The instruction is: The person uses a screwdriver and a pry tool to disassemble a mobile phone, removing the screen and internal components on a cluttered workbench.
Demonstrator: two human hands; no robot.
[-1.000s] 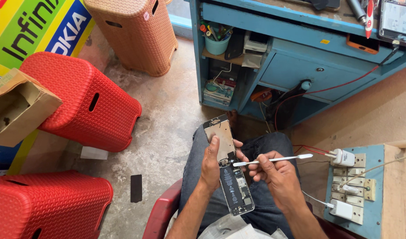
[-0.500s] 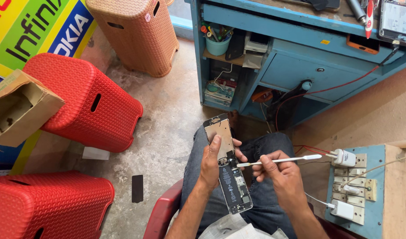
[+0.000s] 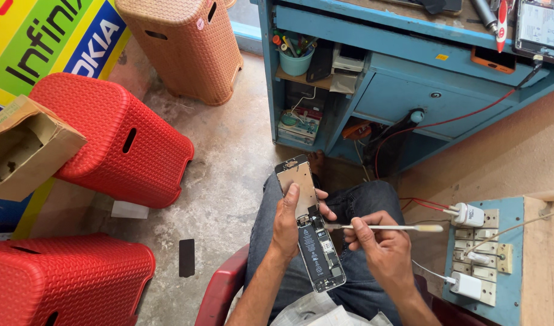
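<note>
The opened phone [image 3: 310, 226] lay exposed, gripped by the left hand [image 3: 287, 224]; right hand [image 3: 382, 250] fingers pinched a slim white tool [image 3: 385, 227] at its middle; the screen remained attached, nothing removed yet.

I count 3 red stools [image 3: 111, 142] and 1 orange stool [image 3: 186, 48] on the floor, 1 cardboard box [image 3: 26, 148], 1 opened phone [image 3: 310, 226], 1 tool [image 3: 385, 227] and 2 white chargers [image 3: 468, 214].

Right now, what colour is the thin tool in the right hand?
The thin tool in the right hand looks pale cream-white, seen in the head view.
</note>
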